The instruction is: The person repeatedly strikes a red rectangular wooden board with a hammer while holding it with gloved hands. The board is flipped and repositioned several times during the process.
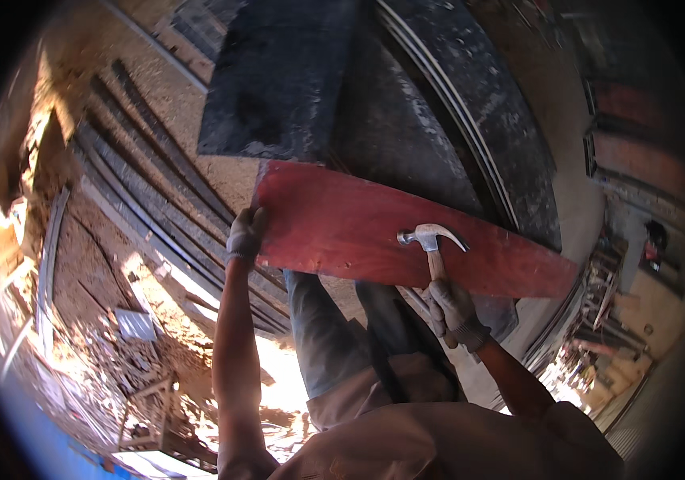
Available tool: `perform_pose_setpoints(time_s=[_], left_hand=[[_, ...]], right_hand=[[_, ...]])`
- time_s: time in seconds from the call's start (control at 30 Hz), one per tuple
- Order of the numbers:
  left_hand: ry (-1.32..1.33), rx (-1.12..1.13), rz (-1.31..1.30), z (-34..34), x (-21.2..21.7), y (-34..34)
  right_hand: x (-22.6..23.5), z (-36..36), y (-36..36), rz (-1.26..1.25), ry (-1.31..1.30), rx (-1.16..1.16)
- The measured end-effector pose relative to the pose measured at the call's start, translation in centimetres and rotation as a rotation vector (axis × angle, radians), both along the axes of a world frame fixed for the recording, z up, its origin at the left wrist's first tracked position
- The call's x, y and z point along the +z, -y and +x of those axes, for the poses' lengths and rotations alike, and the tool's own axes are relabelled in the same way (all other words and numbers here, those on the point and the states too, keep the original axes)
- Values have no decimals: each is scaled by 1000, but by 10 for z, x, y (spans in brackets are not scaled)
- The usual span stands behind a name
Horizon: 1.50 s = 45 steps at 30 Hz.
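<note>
Left hand pinches the red board by its left end, dark panels beyond it; right hand curls around the hammer over the board; a loose left grip could let the board slip if struck

Dusty work yard: left of the red board, long beams lie on bare dirt; beyond it, large dark panels.

harsh glare: lower-left ground | upper right: dim | rim: black, blurred, curved
</note>
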<state>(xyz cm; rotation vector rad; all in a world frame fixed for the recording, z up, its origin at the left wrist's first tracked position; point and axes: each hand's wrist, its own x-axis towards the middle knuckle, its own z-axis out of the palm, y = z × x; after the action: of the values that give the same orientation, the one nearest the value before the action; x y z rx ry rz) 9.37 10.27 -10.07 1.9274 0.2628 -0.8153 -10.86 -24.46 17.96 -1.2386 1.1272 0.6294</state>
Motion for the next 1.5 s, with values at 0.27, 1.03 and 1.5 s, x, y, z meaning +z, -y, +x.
perform_pose_setpoints(time_s=[0.27,1.03,1.5], left_hand=[[-158,203,-44,-65,124,-29],[566,-110,404,302,213,88],[845,-646,656,21,55,304]], right_hand=[[37,-47,-8,-80,-82,-514],[87,-179,28,-865,64,-653],[-36,-125,278,-645,-128,-230]])
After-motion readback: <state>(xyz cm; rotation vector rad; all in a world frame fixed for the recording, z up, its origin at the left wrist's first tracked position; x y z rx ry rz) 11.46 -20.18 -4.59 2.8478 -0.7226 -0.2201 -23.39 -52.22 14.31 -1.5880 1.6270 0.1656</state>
